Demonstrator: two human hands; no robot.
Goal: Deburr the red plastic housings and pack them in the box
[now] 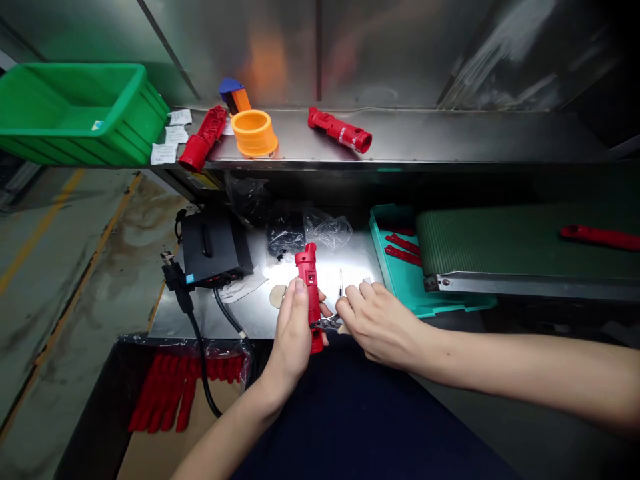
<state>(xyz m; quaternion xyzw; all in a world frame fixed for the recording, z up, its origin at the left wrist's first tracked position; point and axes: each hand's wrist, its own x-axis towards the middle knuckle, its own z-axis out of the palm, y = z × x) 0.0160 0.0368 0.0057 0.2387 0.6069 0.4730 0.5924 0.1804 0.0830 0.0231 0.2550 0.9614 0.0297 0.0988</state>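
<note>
My left hand [294, 327] is wrapped round a red plastic tubular housing [312, 293], held upright over the near edge of the metal bench, thumb along its side. Closed on small metal nippers [327, 323], my right hand [380, 320] keeps their jaws against the lower part of the housing. The handles are mostly hidden in my fingers. Just beyond the right hand, a thin pointed blade tool [341, 281] lies on the bench. Beside my left hand is a round beige disc [277, 296].
A black power unit [213, 247] with a thick cable stands left. Red housings lie on the shelf [450, 137] near an orange ring [253, 133] and green bin [125, 127]. A teal tray [400, 287] and conveyor [500, 243] are right; a box of red parts [170, 387] is lower left.
</note>
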